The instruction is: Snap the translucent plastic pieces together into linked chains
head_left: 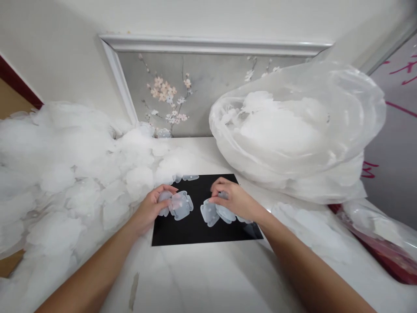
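Over the left part of a black mat (195,234), my left hand (154,204) is closed on translucent plastic pieces (182,206), thin and flat with notched, rounded outlines. My right hand (230,198) is closed over more such translucent pieces (210,214) on the right part of the mat. Its thumb and fingers pinch at their upper edge, and some pieces lie partly hidden beneath the palm. How many pieces each hand has cannot be made out. A few more pieces (190,177) rest along the mat's far edge.
A large heap of similar whitish pieces (81,174) covers the left side of the white table (195,278). At the right back stands an open clear plastic bag (293,130) full of them. Loose pieces (302,226) lie at right. A framed floral picture (202,95) is behind.
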A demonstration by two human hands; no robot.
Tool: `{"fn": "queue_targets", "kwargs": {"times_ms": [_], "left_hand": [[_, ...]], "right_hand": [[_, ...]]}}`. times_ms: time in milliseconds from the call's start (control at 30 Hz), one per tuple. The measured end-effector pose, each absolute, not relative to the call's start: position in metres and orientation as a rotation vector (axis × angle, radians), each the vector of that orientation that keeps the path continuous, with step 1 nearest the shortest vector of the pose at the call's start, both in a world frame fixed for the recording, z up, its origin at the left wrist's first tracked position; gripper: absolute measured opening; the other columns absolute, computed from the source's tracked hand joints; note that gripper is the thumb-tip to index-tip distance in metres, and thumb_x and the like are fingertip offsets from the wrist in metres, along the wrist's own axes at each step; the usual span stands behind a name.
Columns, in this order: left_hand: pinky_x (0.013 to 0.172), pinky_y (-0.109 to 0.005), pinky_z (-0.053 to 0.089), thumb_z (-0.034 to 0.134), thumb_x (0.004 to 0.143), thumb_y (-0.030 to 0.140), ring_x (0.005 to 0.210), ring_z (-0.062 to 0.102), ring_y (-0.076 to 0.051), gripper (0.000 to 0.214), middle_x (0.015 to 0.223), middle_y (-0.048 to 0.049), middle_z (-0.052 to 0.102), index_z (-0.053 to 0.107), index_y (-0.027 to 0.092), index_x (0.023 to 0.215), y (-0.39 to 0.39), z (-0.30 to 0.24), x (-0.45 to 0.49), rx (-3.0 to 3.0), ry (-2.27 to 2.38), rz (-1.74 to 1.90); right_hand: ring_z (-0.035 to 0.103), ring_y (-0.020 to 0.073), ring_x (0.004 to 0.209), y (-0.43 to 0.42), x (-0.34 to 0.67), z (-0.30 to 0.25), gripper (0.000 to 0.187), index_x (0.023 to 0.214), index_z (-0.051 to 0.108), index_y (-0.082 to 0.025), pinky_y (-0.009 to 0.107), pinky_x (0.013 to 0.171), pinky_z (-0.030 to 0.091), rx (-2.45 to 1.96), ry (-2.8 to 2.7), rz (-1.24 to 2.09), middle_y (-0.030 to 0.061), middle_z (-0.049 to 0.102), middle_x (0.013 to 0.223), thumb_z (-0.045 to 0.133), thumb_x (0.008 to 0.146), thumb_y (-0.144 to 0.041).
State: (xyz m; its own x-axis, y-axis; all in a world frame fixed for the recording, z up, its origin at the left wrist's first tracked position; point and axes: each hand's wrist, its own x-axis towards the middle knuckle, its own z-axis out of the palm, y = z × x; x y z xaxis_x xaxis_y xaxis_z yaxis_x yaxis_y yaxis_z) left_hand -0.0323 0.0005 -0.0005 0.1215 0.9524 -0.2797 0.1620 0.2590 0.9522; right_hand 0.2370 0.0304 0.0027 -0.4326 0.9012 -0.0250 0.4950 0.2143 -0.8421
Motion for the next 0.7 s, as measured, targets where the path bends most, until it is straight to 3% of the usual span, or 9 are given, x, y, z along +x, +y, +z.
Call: {"fn": "queue_targets", "kwargs": {"times_ms": [100,200,333,400,533,633,700], "left_hand": [[0.068,-0.026,0.046,0.065,0.073,0.027,0.076,0.061,-0.016,0.028,0.087,0.0000,0.066,0.065,0.024,0.100,0.000,-0.002,-0.033,1.214,1.320,0.847],[0.065,-0.025,0.045,0.063,0.075,0.026,0.074,0.059,-0.015,0.025,0.084,0.0008,0.064,0.064,0.024,0.101,-0.003,-0.002,-0.030,1.274,1.315,0.840],[0.064,-0.025,0.045,0.062,0.078,0.029,0.070,0.057,-0.014,0.023,0.082,0.0007,0.063,0.065,0.024,0.101,-0.008,0.000,-0.020,1.350,1.260,0.830],[0.064,-0.026,0.045,0.063,0.077,0.030,0.069,0.057,-0.015,0.024,0.083,0.0002,0.064,0.064,0.023,0.101,-0.010,0.003,-0.016,1.342,1.237,0.859],[0.068,-0.028,0.047,0.065,0.074,0.029,0.075,0.061,-0.017,0.029,0.094,-0.0019,0.068,0.064,0.023,0.102,-0.010,0.007,-0.017,1.266,1.285,0.864],[0.072,-0.029,0.048,0.067,0.074,0.030,0.081,0.063,-0.018,0.028,0.095,-0.0024,0.070,0.065,0.023,0.101,-0.010,0.007,-0.020,1.250,1.296,0.881],[0.071,-0.029,0.048,0.067,0.075,0.031,0.079,0.063,-0.018,0.027,0.094,-0.0025,0.070,0.065,0.023,0.100,-0.010,0.006,-0.021,1.257,1.281,0.900]], "right_hand": [[0.052,0.0148,0.068,0.025,0.225,0.001,0.015,0.085,0.058,-0.022,0.029,0.065,0.041,-1.108,-1.881,1.394,0.0002,0.058,0.076,0.056,0.086,-0.036],[0.042,0.0124,0.055,0.020,0.202,-0.003,0.026,0.103,0.059,-0.022,0.026,0.055,0.035,-1.205,-1.838,1.359,-0.0036,0.049,0.064,0.054,0.087,-0.042],[0.037,0.0115,0.051,0.022,0.182,-0.011,0.025,0.074,0.063,-0.021,0.026,0.050,0.027,-1.291,-1.938,1.215,-0.0031,0.044,0.056,0.064,0.079,-0.045],[0.037,0.0120,0.050,0.027,0.184,-0.013,0.030,0.066,0.061,-0.021,0.027,0.050,0.027,-1.330,-1.882,1.164,-0.0016,0.046,0.055,0.057,0.082,-0.046],[0.043,0.0143,0.053,0.036,0.202,-0.007,0.034,0.071,0.059,-0.020,0.028,0.052,0.031,-1.501,-1.597,0.952,-0.0004,0.048,0.057,0.044,0.088,-0.046],[0.040,0.0132,0.052,0.034,0.209,-0.003,0.026,0.082,0.060,-0.021,0.026,0.051,0.032,-1.428,-1.545,1.096,-0.0035,0.045,0.058,0.053,0.083,-0.046],[0.037,0.0124,0.049,0.030,0.207,-0.003,0.034,0.085,0.062,-0.021,0.026,0.049,0.029,-1.337,-1.545,1.261,-0.0049,0.041,0.054,0.053,0.083,-0.054]]}}
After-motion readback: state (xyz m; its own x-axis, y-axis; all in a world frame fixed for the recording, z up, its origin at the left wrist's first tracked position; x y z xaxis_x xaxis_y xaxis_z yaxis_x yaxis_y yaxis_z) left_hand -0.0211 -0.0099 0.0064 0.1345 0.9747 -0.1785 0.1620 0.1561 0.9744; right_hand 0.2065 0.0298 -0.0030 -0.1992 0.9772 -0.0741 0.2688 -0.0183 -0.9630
